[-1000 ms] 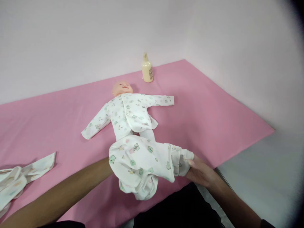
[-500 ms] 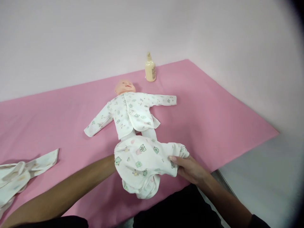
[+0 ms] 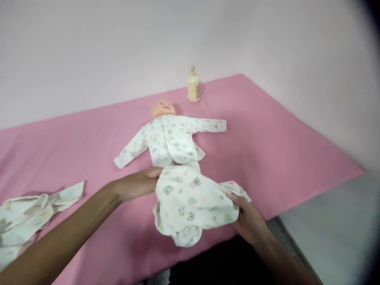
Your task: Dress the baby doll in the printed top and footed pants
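A baby doll (image 3: 162, 108) lies on its back in a white printed jacket (image 3: 178, 138), arms spread. Below the jacket hem I hold up a pair of white baby pants (image 3: 190, 202) with small animal prints, its cloth covering the doll's legs from view. My left hand (image 3: 138, 184) is closed on the gathered waistband, fingertips hidden behind the cloth. My right hand (image 3: 249, 217) pinches a leg of the pants near its cuff, thumb on top.
The doll rests on a pink-covered table (image 3: 267, 150) against a pale wall. A cream pump bottle (image 3: 194, 88) stands behind the doll's head. Crumpled printed baby clothing (image 3: 26, 217) lies at the left. The table's front edge runs close to my body.
My left hand has drawn back out to the waistband, where it was hidden behind the pants. The pants are stretched wider, and the view has shifted slightly left.
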